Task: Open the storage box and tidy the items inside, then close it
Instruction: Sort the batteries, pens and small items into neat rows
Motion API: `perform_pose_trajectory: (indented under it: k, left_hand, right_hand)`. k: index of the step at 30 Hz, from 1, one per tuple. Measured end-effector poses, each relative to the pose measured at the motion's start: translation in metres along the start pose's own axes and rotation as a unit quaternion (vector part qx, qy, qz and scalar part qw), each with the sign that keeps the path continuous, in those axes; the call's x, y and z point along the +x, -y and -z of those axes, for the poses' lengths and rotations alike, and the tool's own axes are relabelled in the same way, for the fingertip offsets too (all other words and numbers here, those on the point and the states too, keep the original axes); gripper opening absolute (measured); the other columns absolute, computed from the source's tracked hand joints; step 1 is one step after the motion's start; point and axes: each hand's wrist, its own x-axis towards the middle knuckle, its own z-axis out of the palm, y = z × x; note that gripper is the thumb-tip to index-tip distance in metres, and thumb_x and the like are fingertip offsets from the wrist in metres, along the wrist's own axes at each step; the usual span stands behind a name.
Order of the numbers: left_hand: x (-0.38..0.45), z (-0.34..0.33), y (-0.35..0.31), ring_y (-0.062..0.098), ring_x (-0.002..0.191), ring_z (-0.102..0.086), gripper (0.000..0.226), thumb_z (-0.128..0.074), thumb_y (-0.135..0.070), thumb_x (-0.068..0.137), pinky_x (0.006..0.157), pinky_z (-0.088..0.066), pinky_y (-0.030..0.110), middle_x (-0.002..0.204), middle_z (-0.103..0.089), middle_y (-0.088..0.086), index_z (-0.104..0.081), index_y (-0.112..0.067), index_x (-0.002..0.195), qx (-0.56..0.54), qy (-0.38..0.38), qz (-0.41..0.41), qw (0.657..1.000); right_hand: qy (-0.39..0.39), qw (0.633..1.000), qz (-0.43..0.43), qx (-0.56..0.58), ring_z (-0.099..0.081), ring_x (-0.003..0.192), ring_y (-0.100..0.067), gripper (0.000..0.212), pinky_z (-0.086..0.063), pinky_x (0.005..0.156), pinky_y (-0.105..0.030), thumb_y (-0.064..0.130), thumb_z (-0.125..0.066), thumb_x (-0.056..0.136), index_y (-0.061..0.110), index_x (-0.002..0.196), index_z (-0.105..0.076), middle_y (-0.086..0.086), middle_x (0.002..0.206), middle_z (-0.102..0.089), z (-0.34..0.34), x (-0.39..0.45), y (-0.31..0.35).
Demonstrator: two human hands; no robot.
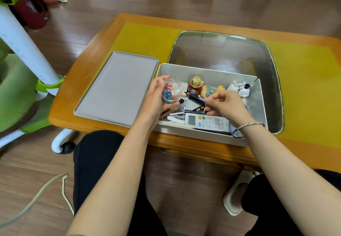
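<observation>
Wood-plank floor [184,184] nearest, one white slipper [235,197] on it. Open storage box [262,104] sits on yellow-topped wooden table [147,38], grey lid [118,86] laid flat just left. One clear bowl of clips [170,92] is gripped by left hand [156,95]. Right hand [224,104]: fingers curled over clutter, contents unclear. One remote [206,122], two figurines visible. One steel tray [230,51] behind.

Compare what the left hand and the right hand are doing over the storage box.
The left hand cups a clear round container of coloured clips; the right hand pinches something small and thin that I cannot identify. The left hand is at the storage box's left end, the right hand nearer its middle, above the remote control. Only the right wrist wears a bracelet. Both are busy over the open box.
</observation>
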Motion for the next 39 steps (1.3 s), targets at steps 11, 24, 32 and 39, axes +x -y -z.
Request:
perform_pose_trajectory:
  k: [11, 24, 32, 39]
  left_hand:
    - [0.003, 0.006, 0.015, 0.003, 0.092, -0.068, 0.020, -0.035, -0.029, 0.103, 0.072, -0.057, 0.031, 0.116, -0.054, -0.008, -0.053, -0.032, 0.112, -0.062, -0.073, -0.078, 0.992]
    - [0.003, 0.005, 0.014, 0.017, 0.099, -0.069, 0.027, -0.039, -0.019, 0.103, 0.082, -0.058, 0.041, 0.132, -0.049, 0.006, -0.051, -0.030, 0.124, -0.022, 0.040, 0.000, 0.999]
    - [0.002, 0.006, 0.014, 0.020, 0.109, -0.065, 0.030, -0.043, -0.018, 0.101, 0.086, -0.056, 0.039, 0.135, -0.049, 0.008, -0.050, -0.032, 0.126, 0.024, 0.063, -0.026, 0.997]
    - [-0.003, 0.005, 0.012, 0.017, 0.109, -0.064, 0.032, -0.049, -0.018, 0.098, 0.077, -0.055, 0.027, 0.134, -0.049, 0.007, -0.050, -0.031, 0.127, 0.047, 0.087, -0.052, 0.994]
  right_hand:
    - [0.114, 0.946, 0.096, -0.288, -0.058, 0.059, -0.001, 0.017, -0.041, 0.057, -0.006, 0.028, -0.076, 0.077, 0.018, 0.089, -0.070, 0.001, 0.067, -0.069, -0.018, 0.001, -0.010]
    - [-0.014, 0.973, 0.170, -0.157, -0.051, 0.054, 0.001, 0.015, -0.046, 0.055, -0.012, 0.018, -0.071, 0.082, 0.022, 0.071, -0.063, 0.003, 0.065, -0.062, -0.025, -0.005, 0.000]
    - [-0.088, 0.957, 0.265, -0.078, -0.059, 0.061, 0.007, 0.009, -0.044, 0.058, -0.007, 0.019, -0.071, 0.082, 0.026, 0.077, -0.073, 0.020, 0.066, -0.066, -0.038, -0.008, 0.024]
    - [-0.084, 0.949, 0.268, -0.141, -0.061, 0.065, 0.002, 0.007, -0.049, 0.064, -0.016, 0.022, -0.072, 0.082, 0.017, 0.085, -0.076, 0.008, 0.072, -0.069, -0.053, -0.001, 0.025]
